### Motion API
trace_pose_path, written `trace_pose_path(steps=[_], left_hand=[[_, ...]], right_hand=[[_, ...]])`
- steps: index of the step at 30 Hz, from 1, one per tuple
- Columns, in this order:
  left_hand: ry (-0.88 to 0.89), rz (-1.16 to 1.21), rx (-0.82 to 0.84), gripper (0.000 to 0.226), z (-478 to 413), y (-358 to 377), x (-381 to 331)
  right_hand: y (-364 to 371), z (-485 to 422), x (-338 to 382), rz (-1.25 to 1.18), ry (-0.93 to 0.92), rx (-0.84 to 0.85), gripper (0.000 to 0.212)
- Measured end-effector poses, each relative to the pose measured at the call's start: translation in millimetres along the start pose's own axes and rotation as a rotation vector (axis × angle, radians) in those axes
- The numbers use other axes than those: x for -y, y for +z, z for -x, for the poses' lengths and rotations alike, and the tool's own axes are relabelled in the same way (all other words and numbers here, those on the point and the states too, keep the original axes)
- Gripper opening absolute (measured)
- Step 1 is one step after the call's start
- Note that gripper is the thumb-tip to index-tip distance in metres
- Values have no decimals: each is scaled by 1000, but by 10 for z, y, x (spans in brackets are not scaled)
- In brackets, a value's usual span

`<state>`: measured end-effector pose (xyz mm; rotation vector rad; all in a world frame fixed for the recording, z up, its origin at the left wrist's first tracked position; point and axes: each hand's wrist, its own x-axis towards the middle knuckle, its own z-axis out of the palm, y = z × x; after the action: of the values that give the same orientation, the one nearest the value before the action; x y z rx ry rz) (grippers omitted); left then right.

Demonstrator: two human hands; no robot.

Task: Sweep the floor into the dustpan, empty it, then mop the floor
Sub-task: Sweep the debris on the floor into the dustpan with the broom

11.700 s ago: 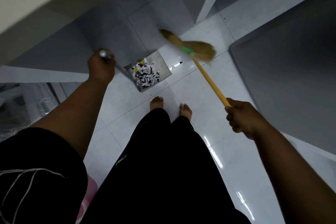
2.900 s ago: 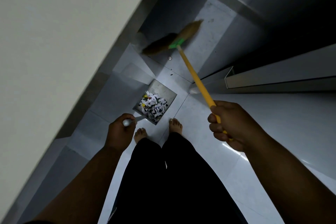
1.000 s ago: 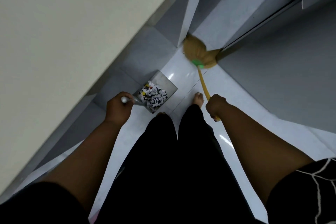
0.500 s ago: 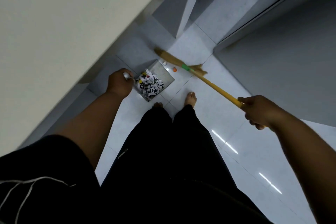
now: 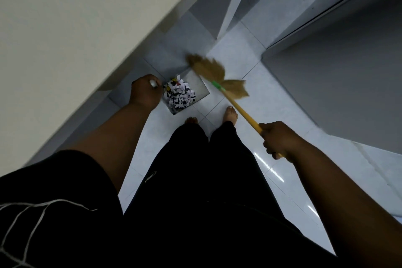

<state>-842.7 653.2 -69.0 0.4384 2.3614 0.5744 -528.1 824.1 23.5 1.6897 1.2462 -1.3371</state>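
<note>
1. Two bare hands are busy. The left hand [image 5: 144,92] is curled round the pale-tipped handle [image 5: 153,83] of a square grey metal dustpan [image 5: 199,88], and the right hand [image 5: 280,139] is clenched round the near end of a long yellow-sticked straw broom [image 5: 243,113].
2. That dustpan sits low by the foot of the cream wall [image 5: 65,17], just ahead of the person's left foot [image 5: 191,119]. Whether its lip actually touches the tiles is hard to say from this angle.
3. Heaped in the handle side of the pan is a pile of torn black-and-white paper scraps [image 5: 179,97], with a few yellow and red bits near the top. The far part of the pan is bare metal.
4. The broom's tan straw head [image 5: 208,68], blurred, hangs over the pan's far corner and the tiles just beside it — a bright green band [image 5: 217,86] binds it to the stick.
5. From that band the stick slants back toward the right hand, crossing over the right foot [image 5: 231,114].
6. Both bare feet stand on the glossy white tiled floor [image 5: 293,104], below loose black trousers [image 5: 206,180] — the right foot is set a little further forward.
7. A flat grey panel [image 5: 337,82] rises at the right.
8. A black sleeve with thin white lines [image 5: 43,213] fills the lower left.
</note>
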Motion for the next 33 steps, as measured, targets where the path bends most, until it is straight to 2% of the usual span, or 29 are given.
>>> trace_pose_path(steps=[6,10,14,16,19,22,27,31,33], left_hand=[[-3,17,-1,13,-17,-59,24],[-14,36,5,12,20,-128,85],[-7,24,-8,9,72,-209,196],[-5,35,-17,7,112,-224,255],[4,47,-33,5,193,-190,333],[-18,66,-39,6,242,-152,412],[-53,87,-49,8,263,-162,504],[-57,88,-33,6,310,-219,590],[-60,92,-23,8,360,-242,645]], right_hand=[[-508,559,-180,-80,-94,49,31],[-768,793,-176,-109,-81,28,23],[-674,636,-70,15,-85,-90,15],[-499,463,-28,114,-94,-130,30],[-173,307,55,216,-66,-96,42],[-78,287,93,209,-33,-11,38],[-528,713,2,139,-45,38,22],[-795,1045,-39,143,-41,21,37],[-831,1100,10,142,-54,-13,34]])
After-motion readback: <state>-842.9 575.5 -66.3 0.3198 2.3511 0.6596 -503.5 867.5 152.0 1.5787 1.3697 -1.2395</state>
